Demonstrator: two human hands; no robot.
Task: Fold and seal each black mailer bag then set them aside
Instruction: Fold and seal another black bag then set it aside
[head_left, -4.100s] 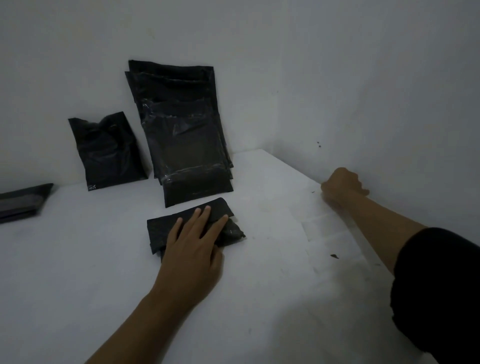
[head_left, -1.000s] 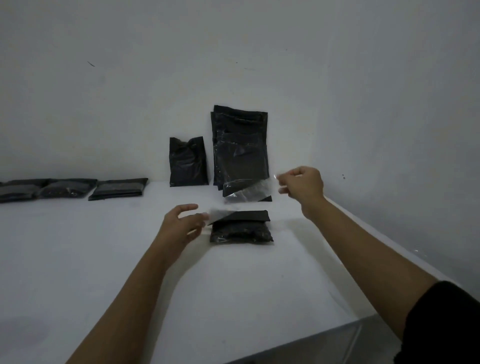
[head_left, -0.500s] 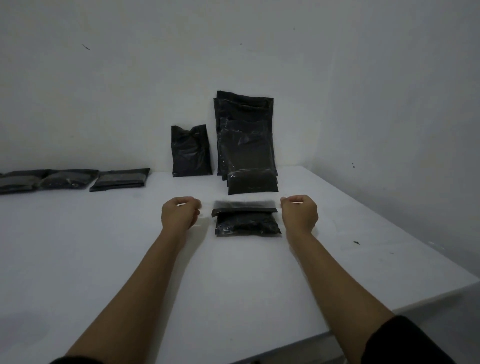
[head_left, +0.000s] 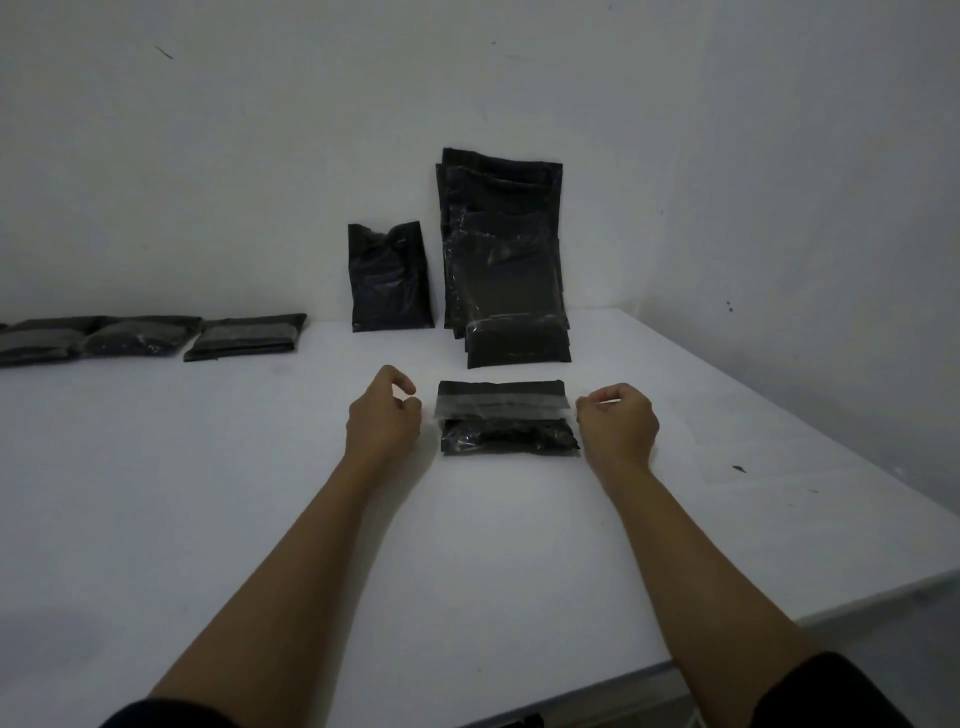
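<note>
A folded black mailer bag (head_left: 509, 440) lies flat on the white table (head_left: 467, 561) between my two hands. A clear tape strip (head_left: 501, 408) runs across its folded flap. My left hand (head_left: 382, 421) rests just left of the bag, index finger and thumb slightly apart, nothing visible in them. My right hand (head_left: 618, 423) sits at the bag's right end, fingers pinched at the strip's end. Several unfolded black mailers (head_left: 501, 260) lean upright against the back wall behind the bag.
A smaller crumpled black bag (head_left: 389, 280) leans on the wall left of the stack. Folded, taped bags (head_left: 244, 338) lie in a row at the far left. The side wall runs close along the right. The table's front edge (head_left: 779, 626) slants up to the right.
The clear strip, held stretched in the air a second ago, now lies pressed across the folded bag. Both hands came down to the table, and my left fingers have loosened.
</note>
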